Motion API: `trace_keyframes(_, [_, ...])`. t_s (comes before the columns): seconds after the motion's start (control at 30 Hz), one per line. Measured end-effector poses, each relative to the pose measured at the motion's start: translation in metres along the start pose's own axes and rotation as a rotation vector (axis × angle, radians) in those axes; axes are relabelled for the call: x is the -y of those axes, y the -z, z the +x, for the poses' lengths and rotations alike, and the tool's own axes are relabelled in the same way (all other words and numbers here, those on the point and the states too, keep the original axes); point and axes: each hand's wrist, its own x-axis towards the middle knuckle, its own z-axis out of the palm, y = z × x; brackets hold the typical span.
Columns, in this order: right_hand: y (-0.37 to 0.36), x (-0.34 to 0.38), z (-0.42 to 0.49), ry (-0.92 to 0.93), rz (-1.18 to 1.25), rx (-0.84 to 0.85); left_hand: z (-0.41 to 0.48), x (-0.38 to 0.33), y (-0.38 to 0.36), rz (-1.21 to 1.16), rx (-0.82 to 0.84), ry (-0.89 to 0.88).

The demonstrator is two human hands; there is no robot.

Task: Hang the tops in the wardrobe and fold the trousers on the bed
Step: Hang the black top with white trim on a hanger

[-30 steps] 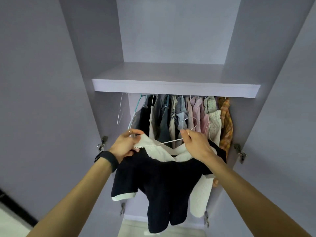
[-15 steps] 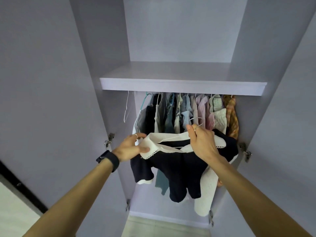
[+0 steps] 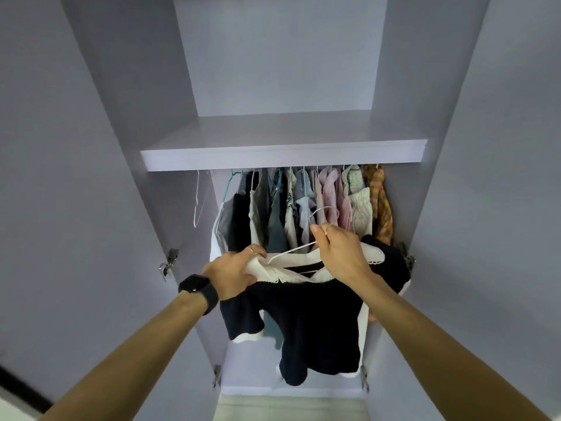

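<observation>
Snagging threatens: left hand point(image 3: 233, 276) grips the white collar point(image 3: 273, 268), right hand point(image 3: 340, 253) pinches the hanger point(image 3: 291, 251); navy top point(image 3: 312, 323) hangs at six o'clock beneath crowded clothes point(image 3: 303, 202) that could catch its hook point(image 3: 321, 210).

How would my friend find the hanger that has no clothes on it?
Look under the wardrobe shelf, at the row of hung clothes. Left of that row, by itself, hangs a thin white wire hanger. Its neighbours all carry clothes; this one is bare.
</observation>
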Motion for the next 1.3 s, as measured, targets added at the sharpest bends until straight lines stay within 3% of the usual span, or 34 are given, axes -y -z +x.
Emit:
trace_keyframes(0.1, [-0.001,0.000,-0.005,0.053,-0.053,-0.053,0.001,-0.010,0.005,0.065,0.051,-0.035])
trace_keyframes(0.23, [-0.004,0.007,-0.009,0.106,0.023,-0.097,0.021,-0.059,0.017,-0.123,0.036,-0.160])
trace_keyframes(0.4, [0.021,-0.016,-0.011,-0.077,0.219,0.011,0.026,-0.076,0.012,-0.382,-0.074,-0.232])
trace_keyframes(0.47, [0.039,-0.050,-0.013,-0.251,0.103,0.135,0.023,-0.062,0.014,-0.420,-0.092,-0.214])
trace_keyframes(0.53, [0.047,-0.073,-0.018,-0.430,0.087,0.374,0.022,-0.051,0.019,-0.426,-0.104,-0.200])
trace_keyframes(0.63, [0.034,-0.071,-0.029,-0.493,0.199,0.567,0.021,-0.050,0.024,-0.421,-0.101,-0.170])
trace_keyframes(0.77, [0.010,-0.048,-0.034,-0.446,0.265,0.412,0.027,-0.063,0.034,-0.526,0.039,-0.094])
trace_keyframes(0.87, [-0.001,-0.041,-0.035,-0.332,0.197,0.285,0.030,-0.064,0.037,-0.333,-0.063,-0.086])
trace_keyframes(1.03, [0.000,-0.057,-0.048,0.031,-0.027,-0.147,0.025,-0.039,0.047,-0.286,-0.164,-0.041])
trace_keyframes(1.13, [0.002,-0.067,-0.055,0.161,-0.130,-0.089,0.024,-0.034,0.048,-0.230,-0.221,-0.019])
trace_keyframes(1.3, [0.009,-0.045,-0.040,0.004,0.048,0.046,0.024,-0.041,0.056,-0.292,-0.168,-0.051])
